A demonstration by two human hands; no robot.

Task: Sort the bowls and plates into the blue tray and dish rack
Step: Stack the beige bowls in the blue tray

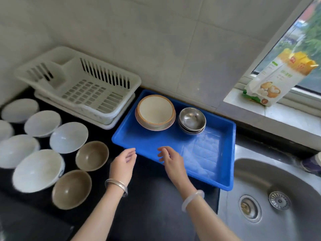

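The blue tray (pixel 205 150) lies at the middle right of the frame, between the dish rack (pixel 104 79) and the sink (pixel 260 180). It carries two nested stacks pushed to its far side: cream bowls with a brown rim (pixel 155 111) and, just beside them, steel bowls (pixel 192 119). Keeping like with like and crowding the back probably leaves the nearer floor of the tray free for more. The rack, in the upper left, shows nothing in its slots from this angle.

Unsorted pieces sit on the dark counter (pixel 152 197) at the left: several white bowls (pixel 68 137) and two brown bowls (pixel 92 155), all mouth up and spread in a single layer, which makes each easy to lift.

The left hand (pixel 124 162) hovers over the counter just off the tray's near left corner. The right hand (pixel 171 160) hangs over the tray's near rim. Both are empty, fingers loosely bent and relaxed, gripping nothing. They seem to be between picks, and the brown bowls are the closest candidates.

The white pieces at the far left are blurred and cut by the frame edge, so I cannot tell whether some are plates, nor count them. How many bowls each stack holds is unclear. A dark object at the right edge by the sink is cropped and unreadable.
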